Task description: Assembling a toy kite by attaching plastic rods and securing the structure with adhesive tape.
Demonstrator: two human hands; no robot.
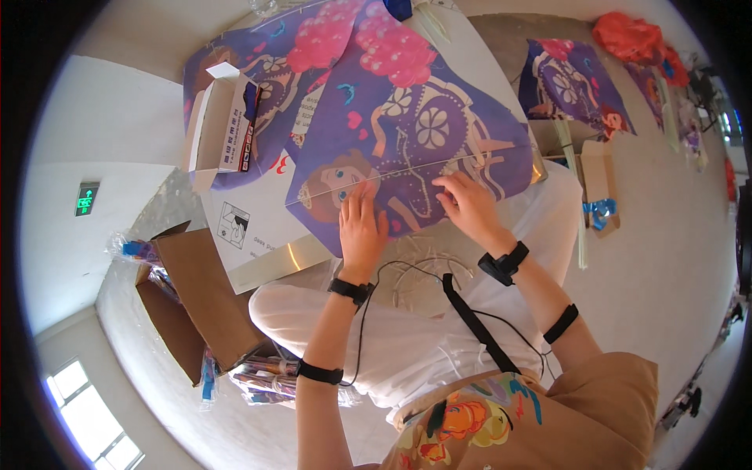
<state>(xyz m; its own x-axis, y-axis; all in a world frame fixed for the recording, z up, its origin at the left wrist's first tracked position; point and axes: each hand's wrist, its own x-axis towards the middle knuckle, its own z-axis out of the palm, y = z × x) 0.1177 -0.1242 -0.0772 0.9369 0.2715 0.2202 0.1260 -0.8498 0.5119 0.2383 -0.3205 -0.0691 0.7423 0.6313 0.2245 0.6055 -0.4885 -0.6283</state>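
A purple kite sheet (470, 102) printed with a cartoon princess and pink balloons lies in front of me. A thin pale rod (407, 170) runs across it from side to side. My left hand (360, 231) rests flat on the kite, fingers stretched over the printed face, their tips near the rod. To its right, my right hand (471, 205) touches the kite with bent fingers slightly apart, fingertips just below the rod. Nothing shows gripped in either hand. Under this kite, another similar purple kite sheet (270, 47) lies to the left.
A white cardboard sheet (227, 235) lies beneath the kites, with a narrow open box (223, 129) on top. At lower left stands a brown carton (207, 290) beside packaged bundles (270, 380). Rightward are another kite (576, 86), a red plastic bag (627, 37) and a small carton (599, 176).
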